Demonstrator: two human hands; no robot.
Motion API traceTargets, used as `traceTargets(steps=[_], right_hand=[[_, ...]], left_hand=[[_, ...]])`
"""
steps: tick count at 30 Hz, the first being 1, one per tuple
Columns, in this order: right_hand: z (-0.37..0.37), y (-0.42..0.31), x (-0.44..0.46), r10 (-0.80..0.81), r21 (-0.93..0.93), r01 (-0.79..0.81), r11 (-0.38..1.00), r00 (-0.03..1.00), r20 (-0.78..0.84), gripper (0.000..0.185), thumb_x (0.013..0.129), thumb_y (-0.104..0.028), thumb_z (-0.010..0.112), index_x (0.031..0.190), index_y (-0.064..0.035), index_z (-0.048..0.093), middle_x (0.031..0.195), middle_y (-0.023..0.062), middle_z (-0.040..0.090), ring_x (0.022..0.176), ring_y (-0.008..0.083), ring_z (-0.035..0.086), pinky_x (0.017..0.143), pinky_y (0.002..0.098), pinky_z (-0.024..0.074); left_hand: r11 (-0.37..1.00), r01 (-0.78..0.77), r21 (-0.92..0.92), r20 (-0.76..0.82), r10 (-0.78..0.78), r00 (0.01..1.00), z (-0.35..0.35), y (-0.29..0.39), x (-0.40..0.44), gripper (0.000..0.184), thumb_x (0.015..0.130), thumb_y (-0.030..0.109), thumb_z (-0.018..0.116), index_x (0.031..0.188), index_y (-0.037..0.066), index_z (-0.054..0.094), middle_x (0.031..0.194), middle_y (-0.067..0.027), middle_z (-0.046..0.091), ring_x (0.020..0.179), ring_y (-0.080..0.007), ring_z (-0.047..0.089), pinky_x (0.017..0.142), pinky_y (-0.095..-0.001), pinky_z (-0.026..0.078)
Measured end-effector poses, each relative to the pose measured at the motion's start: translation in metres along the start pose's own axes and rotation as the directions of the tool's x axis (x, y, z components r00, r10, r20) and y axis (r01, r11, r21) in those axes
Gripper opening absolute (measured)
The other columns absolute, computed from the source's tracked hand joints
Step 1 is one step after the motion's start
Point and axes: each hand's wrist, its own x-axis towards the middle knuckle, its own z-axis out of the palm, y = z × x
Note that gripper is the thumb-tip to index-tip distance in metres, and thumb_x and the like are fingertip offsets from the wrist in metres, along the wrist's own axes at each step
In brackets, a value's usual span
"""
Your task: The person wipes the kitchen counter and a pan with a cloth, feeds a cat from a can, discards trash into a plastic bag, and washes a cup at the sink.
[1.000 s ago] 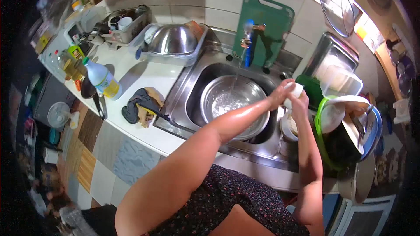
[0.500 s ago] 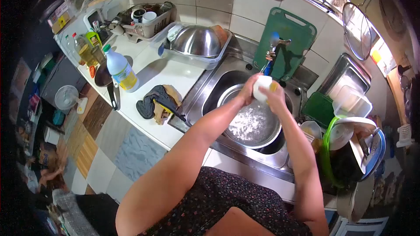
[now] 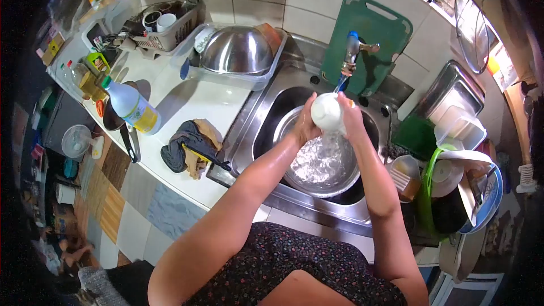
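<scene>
My left hand (image 3: 306,123) and my right hand (image 3: 352,118) are closed around a small white bowl (image 3: 326,113), one on each side. Its rounded underside is turned toward me. Directly behind it, water runs from the faucet (image 3: 351,59). A small yellow-orange patch shows by my right fingers, too small to name. Below the bowl, a round metal basin (image 3: 352,184) in the sink (image 3: 263,116) holds rippling, splashing water. My fingertips on the bowl's far side are partly hidden.
Left of the sink are a crumpled cloth (image 3: 190,146), a bleach-type bottle (image 3: 131,106) and a plastic tub (image 3: 258,81) with a metal bowl. A green cutting board (image 3: 377,28) leans behind the faucet. Stacked dishes and a green-rimmed container (image 3: 429,192) crowd the right side.
The bowl has turned in my hands, showing more of its rounded underside, and sits by the running water. The water in the basin now ripples more. The camera view has shifted slightly.
</scene>
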Motion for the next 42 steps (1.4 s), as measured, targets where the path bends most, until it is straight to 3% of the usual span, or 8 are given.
traceTargets(steps=[3, 8, 14, 19, 24, 27, 33, 42], right_hand=[[-0.05, 0.057, 0.036, -0.048, -0.266, -0.046, 0.963, 0.941, -0.336, 0.037, 0.079, -0.035, 0.057, 0.086, 0.001, 0.059, 0.075, 0.0091, 0.061, 0.069, 0.0211, 0.059, 0.062, 0.0333, 0.0449], [-0.105, 0.154, -0.027, -0.324, -0.912, 0.018, -0.41, 0.932, 0.165, 0.043, 0.077, -0.025, 0.05, 0.115, -0.0059, 0.044, 0.107, 0.02, 0.051, 0.099, 0.0347, 0.05, 0.081, 0.0386, 0.0424], [-0.047, 0.165, -0.015, -0.013, -0.195, -0.072, 0.978, 0.916, -0.402, 0.038, 0.073, -0.029, 0.06, 0.105, -0.0089, 0.052, 0.104, 0.0185, 0.05, 0.098, 0.029, 0.049, 0.086, 0.0398, 0.036], [-0.007, 0.09, 0.001, -0.705, -0.894, 0.445, 0.043, 0.648, 0.288, 0.027, 0.076, -0.032, 0.058, 0.092, -0.0105, 0.061, 0.094, 0.0173, 0.056, 0.09, 0.0267, 0.054, 0.076, 0.0369, 0.0424], [-0.025, 0.055, 0.053, -0.254, -0.206, 0.193, 0.959, 0.909, -0.33, 0.022, 0.076, -0.018, 0.054, 0.094, -0.0072, 0.06, 0.085, 0.0104, 0.061, 0.072, 0.0251, 0.06, 0.067, 0.0342, 0.0457], [0.03, 0.034, 0.001, -0.831, -0.845, 0.534, -0.024, 0.459, 0.313, 0.026, 0.073, -0.018, 0.055, 0.097, -0.0089, 0.06, 0.088, 0.0117, 0.061, 0.086, 0.0276, 0.057, 0.08, 0.0354, 0.0414], [-0.033, 0.013, 0.037, -0.052, -0.162, 0.048, 0.986, 0.998, -0.025, 0.029, 0.081, -0.026, 0.054, 0.1, -0.004, 0.058, 0.089, 0.0075, 0.061, 0.076, 0.0196, 0.059, 0.067, 0.0326, 0.047], [-0.035, 0.03, 0.025, 0.108, 0.217, -0.053, 0.975, 0.962, -0.25, 0.031, 0.082, -0.031, 0.056, 0.086, -0.0003, 0.057, 0.084, 0.0073, 0.059, 0.066, 0.0175, 0.057, 0.062, 0.0336, 0.0466]], left_hand=[[0.981, -0.167, 0.096, -0.176, 0.181, 0.967, -0.026, -0.008, 0.008, 0.047, 0.078, 0.046, 0.054, 0.103, 0.007, 0.052, 0.098, -0.0073, 0.058, 0.087, -0.0225, 0.058, 0.078, -0.0362, 0.046], [0.812, 0.014, 0.583, -0.48, 0.33, 0.813, -0.072, -0.025, 0.003, 0.04, 0.079, 0.038, 0.058, 0.097, 0.003, 0.056, 0.089, -0.0098, 0.061, 0.079, -0.0179, 0.059, 0.074, -0.0318, 0.045], [0.39, 0.372, 0.842, -0.539, 0.621, 0.569, -0.136, -0.041, 0.013, 0.05, 0.084, 0.046, 0.042, 0.09, -0.001, 0.059, 0.087, -0.0175, 0.061, 0.084, -0.0291, 0.058, 0.073, -0.0403, 0.042], [0.165, -0.092, 0.982, -0.075, 0.788, 0.611, -0.095, -0.047, 0.029, 0.048, 0.086, 0.041, 0.038, 0.089, -0.002, 0.059, 0.082, -0.02, 0.06, 0.083, -0.0347, 0.057, 0.071, -0.04, 0.042], [0.147, 0.01, 0.989, -0.116, 0.731, 0.673, 0.005, -0.002, 0.017, 0.044, 0.087, 0.036, 0.038, 0.08, -0.003, 0.058, 0.071, -0.0222, 0.058, 0.071, -0.037, 0.057, 0.063, -0.0392, 0.042], [0.076, -0.343, 0.936, 0.137, 0.821, 0.554, -0.03, 0.001, 0.043, 0.042, 0.086, 0.036, 0.04, 0.079, -0.001, 0.058, 0.069, -0.019, 0.059, 0.068, -0.0346, 0.057, 0.062, -0.0389, 0.043], [0.599, -0.186, 0.779, -0.171, 0.487, 0.857, 0.01, -0.002, 0.019, 0.03, 0.084, 0.03, 0.046, 0.087, 0.003, 0.058, 0.077, -0.0064, 0.059, 0.067, -0.0133, 0.056, 0.062, -0.0267, 0.045], [0.539, -0.467, 0.701, -0.019, 0.669, 0.743, -0.021, -0.027, 0.023, 0.027, 0.086, 0.028, 0.047, 0.096, 0.005, 0.056, 0.096, -0.005, 0.056, 0.084, -0.0159, 0.054, 0.072, -0.0271, 0.044]])
